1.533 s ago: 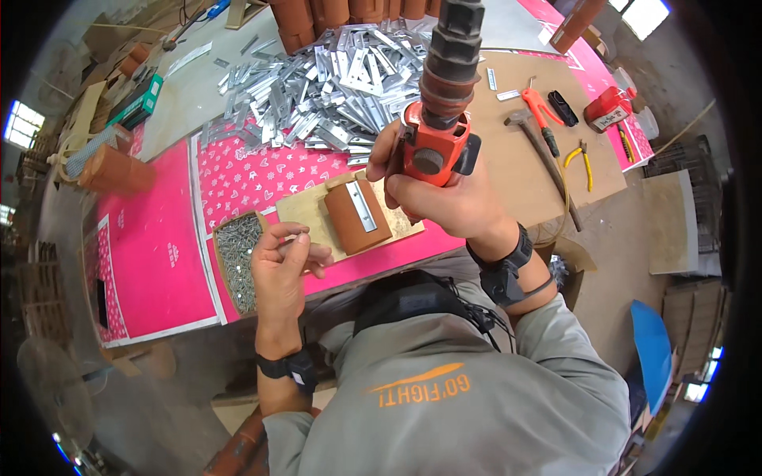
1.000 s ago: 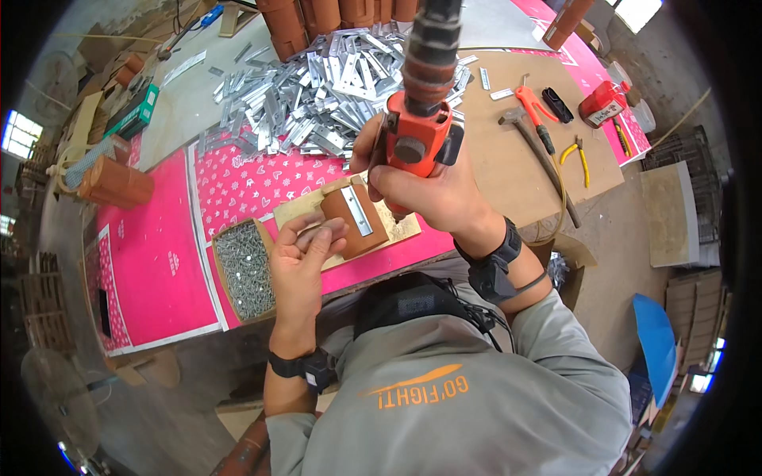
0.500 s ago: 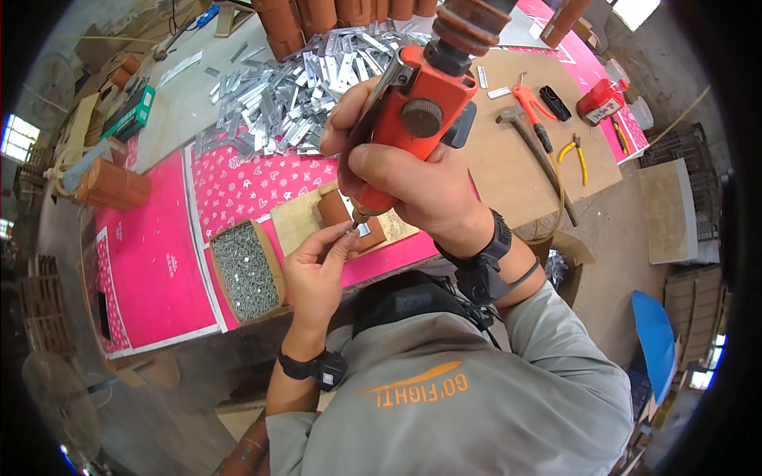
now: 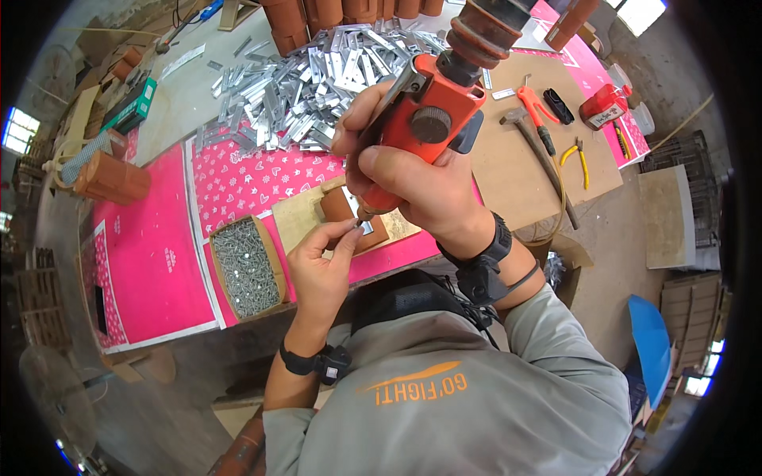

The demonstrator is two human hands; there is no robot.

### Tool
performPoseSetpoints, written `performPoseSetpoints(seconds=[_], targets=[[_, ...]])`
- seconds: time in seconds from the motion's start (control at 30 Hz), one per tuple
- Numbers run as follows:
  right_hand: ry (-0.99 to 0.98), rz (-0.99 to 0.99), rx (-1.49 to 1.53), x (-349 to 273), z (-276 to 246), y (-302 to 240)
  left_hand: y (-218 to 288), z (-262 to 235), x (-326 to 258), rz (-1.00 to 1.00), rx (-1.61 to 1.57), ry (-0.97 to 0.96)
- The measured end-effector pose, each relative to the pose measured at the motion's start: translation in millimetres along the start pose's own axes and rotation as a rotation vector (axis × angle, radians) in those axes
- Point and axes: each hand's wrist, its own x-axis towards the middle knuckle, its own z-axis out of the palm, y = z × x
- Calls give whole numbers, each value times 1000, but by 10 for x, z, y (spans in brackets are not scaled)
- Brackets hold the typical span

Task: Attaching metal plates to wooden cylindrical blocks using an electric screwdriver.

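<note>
The right hand (image 4: 436,190) wraps firmly around a red power screwdriver (image 4: 446,89) as the left hand (image 4: 324,260) pinches what looks like a screw (image 4: 359,225) above a brown block (image 4: 337,205).

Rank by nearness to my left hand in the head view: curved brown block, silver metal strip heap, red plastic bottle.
1. Curved brown block: immediately right
2. Silver metal strip heap: beyond, upper centre
3. Red plastic bottle: far right side

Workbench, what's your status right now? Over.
Right grip around red power driver. Left grip pinched at its tip. Brown curved piece on wooden board; driver and left grip partly hide it.
</note>
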Motion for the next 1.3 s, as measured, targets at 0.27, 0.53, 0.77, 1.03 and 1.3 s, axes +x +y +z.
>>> performPoseSetpoints(seconds=[0.27,0.53,0.77,1.03,1.3], targets=[[-22,44,-17,-9,-26,31,4,21,35,108,131,16],[-17,-82,-97,-38,-28,156,-100,106,106,346,284,102],[42,-138,-117,146,-161,423,-152,129,458,360,506,126],[45,-80,-33,174,-268,636,-180,87,519,198,437,64],[33,-90,-80,192,-245,648,-340,117,351,184,187,-28]])
